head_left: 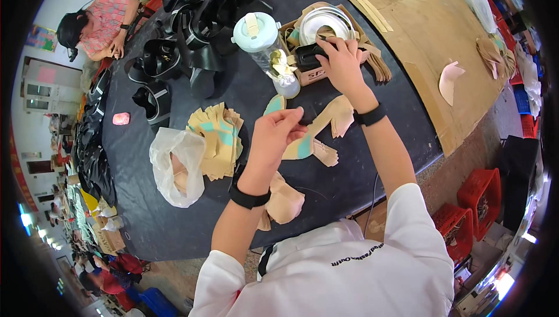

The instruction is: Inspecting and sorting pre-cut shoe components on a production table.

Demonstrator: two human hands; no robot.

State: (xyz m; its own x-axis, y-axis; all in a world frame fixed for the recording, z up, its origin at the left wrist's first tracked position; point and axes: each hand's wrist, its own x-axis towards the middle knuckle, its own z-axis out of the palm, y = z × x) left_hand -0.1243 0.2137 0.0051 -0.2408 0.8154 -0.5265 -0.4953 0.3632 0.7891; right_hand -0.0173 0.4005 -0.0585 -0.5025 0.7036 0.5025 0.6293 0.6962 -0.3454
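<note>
My left hand (273, 136) is raised over the black table (244, 90), fingers pinched on a small dark piece near a tan shoe-part with teal lining (300, 145). My right hand (340, 63) reaches forward into a small cardboard box (311, 75), fingers closed around a black object (305, 55) there. A white roll of tape (326, 20) sits in the box behind it. Both wrists carry black bands.
A stack of tan and teal cut pieces (218, 139) lies beside a clear plastic bag (174, 165). A mint-lidded clear bottle (265, 49), black shoe uppers (198, 20) and a cardboard sheet (431, 43) occupy the table. Another person (96, 25) sits far left. Red crates (477, 200) stand right.
</note>
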